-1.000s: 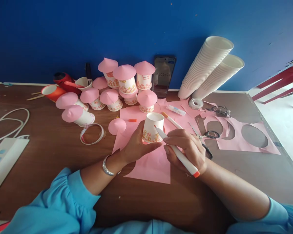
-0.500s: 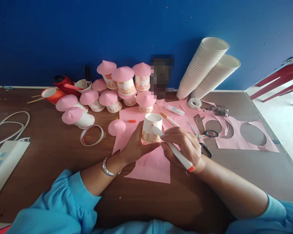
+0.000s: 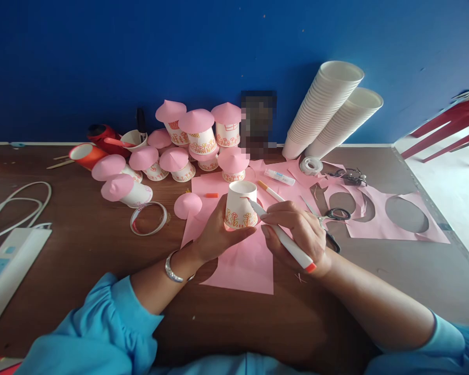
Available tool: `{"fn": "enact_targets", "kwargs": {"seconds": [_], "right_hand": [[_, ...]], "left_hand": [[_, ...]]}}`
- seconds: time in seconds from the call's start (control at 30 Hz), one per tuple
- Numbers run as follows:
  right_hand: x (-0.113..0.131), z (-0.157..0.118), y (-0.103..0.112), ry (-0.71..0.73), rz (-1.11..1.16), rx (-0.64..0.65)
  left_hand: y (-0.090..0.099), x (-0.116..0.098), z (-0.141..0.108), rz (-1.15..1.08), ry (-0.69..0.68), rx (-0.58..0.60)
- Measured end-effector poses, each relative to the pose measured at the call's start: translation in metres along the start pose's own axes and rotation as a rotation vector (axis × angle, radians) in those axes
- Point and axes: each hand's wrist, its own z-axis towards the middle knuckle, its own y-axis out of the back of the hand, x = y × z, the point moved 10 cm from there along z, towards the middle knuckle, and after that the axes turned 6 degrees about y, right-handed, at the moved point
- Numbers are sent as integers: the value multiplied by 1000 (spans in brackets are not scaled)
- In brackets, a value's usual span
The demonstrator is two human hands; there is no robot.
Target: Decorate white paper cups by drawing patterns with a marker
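The table carries everything within reach. On it lies the cut pink paper, below the hands, perhaps as a working surface also. Two stacks of cups lean on the wall, probably because they are too tall to stand safely. The cups with pink cone tops are gathered at the back left, which leaves room in front.

The left hand grips the white cup low, fingers on one side and thumb along the near edge, so the drawn side faces the person and, I think, does not turn. The right hand is closed around a marker, like for writing.

The cup is in front of the person, narrow end up, above the paper; whether it touches, I cannot tell. The marker's tip is at a short red line, above the flowers drawn around the wide end. The small orange cap lies apart on the paper, near the left hand.
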Motion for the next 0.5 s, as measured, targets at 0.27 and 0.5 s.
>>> {"fn": "enact_targets", "kwargs": {"seconds": [0.27,0.5], "right_hand": [[-6,0,3,-24,13,-25],[-14,-4,4,-69,23,-43]], "left_hand": [[4,8,0,-51,22,-12],[5,11,0,-75,58,-7]]}}
